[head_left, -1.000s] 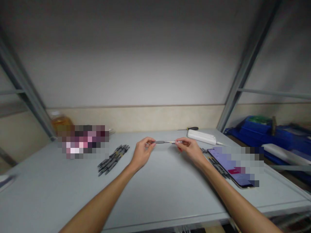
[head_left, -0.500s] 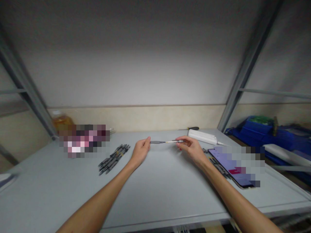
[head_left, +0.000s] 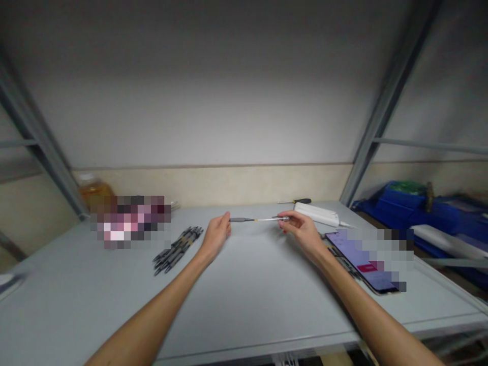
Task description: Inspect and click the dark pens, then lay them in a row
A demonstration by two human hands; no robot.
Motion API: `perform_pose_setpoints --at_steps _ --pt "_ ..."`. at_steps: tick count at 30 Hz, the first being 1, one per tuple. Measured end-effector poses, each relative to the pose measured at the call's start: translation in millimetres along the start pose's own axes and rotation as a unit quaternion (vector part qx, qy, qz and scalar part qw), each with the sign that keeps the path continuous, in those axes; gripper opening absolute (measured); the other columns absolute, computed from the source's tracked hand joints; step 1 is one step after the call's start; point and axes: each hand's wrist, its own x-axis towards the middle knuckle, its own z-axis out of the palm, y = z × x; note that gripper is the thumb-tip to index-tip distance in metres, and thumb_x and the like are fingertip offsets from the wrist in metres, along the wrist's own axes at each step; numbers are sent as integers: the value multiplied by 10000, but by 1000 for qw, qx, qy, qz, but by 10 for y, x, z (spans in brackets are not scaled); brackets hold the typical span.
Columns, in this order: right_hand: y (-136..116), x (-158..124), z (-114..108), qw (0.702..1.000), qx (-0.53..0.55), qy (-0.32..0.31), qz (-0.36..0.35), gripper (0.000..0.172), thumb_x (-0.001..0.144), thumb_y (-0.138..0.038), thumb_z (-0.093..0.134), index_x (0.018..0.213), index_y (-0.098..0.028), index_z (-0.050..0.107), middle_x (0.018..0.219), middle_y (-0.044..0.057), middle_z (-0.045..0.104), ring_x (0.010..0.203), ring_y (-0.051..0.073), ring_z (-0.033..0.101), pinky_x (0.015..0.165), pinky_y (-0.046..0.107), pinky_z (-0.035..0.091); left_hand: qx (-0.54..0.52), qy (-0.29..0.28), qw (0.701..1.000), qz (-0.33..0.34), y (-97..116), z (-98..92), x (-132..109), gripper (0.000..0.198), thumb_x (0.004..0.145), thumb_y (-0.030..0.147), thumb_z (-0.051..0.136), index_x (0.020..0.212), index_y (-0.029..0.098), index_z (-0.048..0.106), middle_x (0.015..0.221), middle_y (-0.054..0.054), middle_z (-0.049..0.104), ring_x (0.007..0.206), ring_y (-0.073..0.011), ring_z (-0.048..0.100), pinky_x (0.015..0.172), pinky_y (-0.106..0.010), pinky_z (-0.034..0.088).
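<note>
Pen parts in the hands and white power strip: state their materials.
Gray barrel: matte, likely plastic or rubber, since it barely shines. Slim refill: glossy plastic or metal, by its bright streak; unclear which. White power strip: smooth, probably molded plastic, given its rounded edges.

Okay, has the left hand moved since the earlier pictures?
Yes: the left hand has shifted left, closer to the pile of gray pens, which hasn't moved.
</note>
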Motion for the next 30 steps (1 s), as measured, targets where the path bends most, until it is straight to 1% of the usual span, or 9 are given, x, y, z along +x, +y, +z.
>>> perform_pose_setpoints --at_steps 5,11,16,19,21,23,26,28,30 --pt "-14 -8 26 1000 -8 -5 -4 336 610 -373 709 846 -144 642 657 35 632 572 141 554 574 278 441 2 -8 1000 -5 5 7 -15 487 739 609 432 495 207 307 423 86 276 402 -64 297 451 -216 287" --pt "11 -18 64 1000 -20 -16 -5 302 618 -359 704 831 -152 649 758 63 661 636 156 583 584 276 452 5 -27 1000 -2 -25 36 -40 482 768 592 412 501 202 319 424 78 297 411 -69 314 473 -223 300" --pt "21 -39 106 999 -28 -22 -17 290 622 -372 699 815 -158 666 820 75 671 718 177 605 611 282 467 -2 -50 999 -16 -21 75 -75 463 772 573 423 520 188 373 435 65 349 413 -70 346 470 -219 302" --pt "4 -55 116 999 -25 -26 -14 287 609 -377 708 797 -162 683 820 74 679 736 180 612 640 290 472 -10 -60 998 -28 -8 95 -89 454 764 569 433 529 183 392 434 66 351 408 -69 348 459 -215 295" --pt "-5 -62 119 999 -23 -29 -10 297 603 -380 711 802 -160 691 828 76 682 734 177 613 652 289 470 -4 -61 998 -24 -2 95 -92 450 762 568 436 538 179 407 444 62 361 413 -69 352 458 -212 297" --pt "-14 -68 122 999 -30 -30 1 324 610 -393 705 821 -147 690 787 76 682 694 168 606 633 276 461 18 -58 998 -6 1 81 -93 435 762 555 450 560 169 441 478 48 403 436 -73 377 469 -210 311" --pt "-31 -76 130 997 -68 -34 26 356 662 -458 646 786 -126 679 587 37 630 535 133 545 522 239 406 61 -59 996 35 7 49 -101 393 766 517 475 621 153 510 556 14 493 497 -89 433 499 -211 338" --pt "-44 -82 136 994 -100 -37 34 402 705 -522 575 683 -130 660 460 -4 541 426 102 454 445 223 335 81 -67 993 57 16 36 -113 361 767 491 489 663 150 544 590 1 530 531 -101 456 520 -211 348" --pt "-55 -86 141 990 -129 -42 43 495 739 -580 494 541 -141 609 382 -26 448 363 81 369 405 221 276 89 -72 991 66 29 38 -126 324 760 464 510 701 150 561 626 -9 562 549 -105 467 537 -212 354"
